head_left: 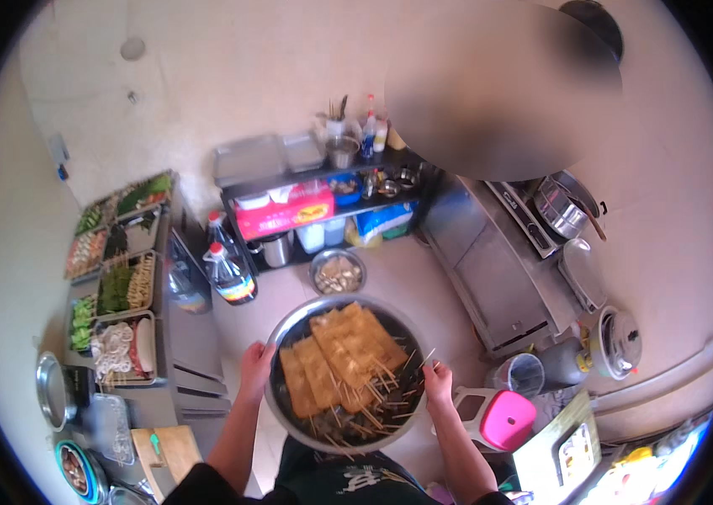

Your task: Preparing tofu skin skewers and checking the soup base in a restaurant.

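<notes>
My left hand (258,361) grips the left rim of a wide metal basin (306,308), and my right hand (437,382) holds its right rim. The basin is in front of my body at waist height. Flat, golden-brown sheets of what looks like fried tofu (343,344) on thin wooden skewers (369,416) overlap inside it. More skewer ends stick out of darker contents beneath, which I cannot make out. Beyond the basin, a smaller metal bowl (314,278) of pale, chunky pieces (338,276) sits on the floor.
At left, a counter carries metal trays of skewered vegetables (113,290). Large oil jugs (230,278) stand beside a black shelf (356,211). A gas stove (523,218) tops the right-hand metal counter (501,271); a pink-topped stool (508,420) is near my right arm.
</notes>
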Available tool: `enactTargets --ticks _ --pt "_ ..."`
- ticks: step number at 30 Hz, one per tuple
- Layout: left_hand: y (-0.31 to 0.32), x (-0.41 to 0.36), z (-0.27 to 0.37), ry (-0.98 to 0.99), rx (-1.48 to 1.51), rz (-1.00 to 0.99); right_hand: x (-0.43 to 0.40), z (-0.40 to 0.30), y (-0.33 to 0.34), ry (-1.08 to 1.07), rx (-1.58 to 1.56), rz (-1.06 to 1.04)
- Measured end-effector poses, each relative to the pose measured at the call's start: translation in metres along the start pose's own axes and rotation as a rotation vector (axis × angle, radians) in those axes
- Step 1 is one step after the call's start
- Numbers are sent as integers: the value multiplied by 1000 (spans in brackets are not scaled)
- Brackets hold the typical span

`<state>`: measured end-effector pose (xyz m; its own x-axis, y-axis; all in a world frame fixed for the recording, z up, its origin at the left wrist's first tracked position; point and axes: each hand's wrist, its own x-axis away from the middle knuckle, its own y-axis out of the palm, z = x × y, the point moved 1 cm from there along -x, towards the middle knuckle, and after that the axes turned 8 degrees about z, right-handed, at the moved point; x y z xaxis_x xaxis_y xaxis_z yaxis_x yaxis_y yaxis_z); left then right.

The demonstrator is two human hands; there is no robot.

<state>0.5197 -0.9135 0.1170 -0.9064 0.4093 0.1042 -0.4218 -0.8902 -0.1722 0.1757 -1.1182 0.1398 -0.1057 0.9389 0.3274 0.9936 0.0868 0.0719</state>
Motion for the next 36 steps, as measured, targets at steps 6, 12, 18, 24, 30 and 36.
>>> enactTargets --ticks 6,12,18,24,30,36 --pt "155 -145 3 54 -4 -154 -121 -25 21 2 -6 175" --pt "279 -253 -7 70 86 -319 -269 -26 35 37 -102 234" --pt "387 -298 -18 63 -95 -186 -424 19 25 31 80 300" --pt "462 -343 -97 -139 -319 -210 -549 76 28 -23 330 252" --pt "564 -409 -206 -116 -584 -389 -665 174 4 43 576 287" --pt "656 -474 -379 29 -657 -438 -779 318 -9 -22 697 374"
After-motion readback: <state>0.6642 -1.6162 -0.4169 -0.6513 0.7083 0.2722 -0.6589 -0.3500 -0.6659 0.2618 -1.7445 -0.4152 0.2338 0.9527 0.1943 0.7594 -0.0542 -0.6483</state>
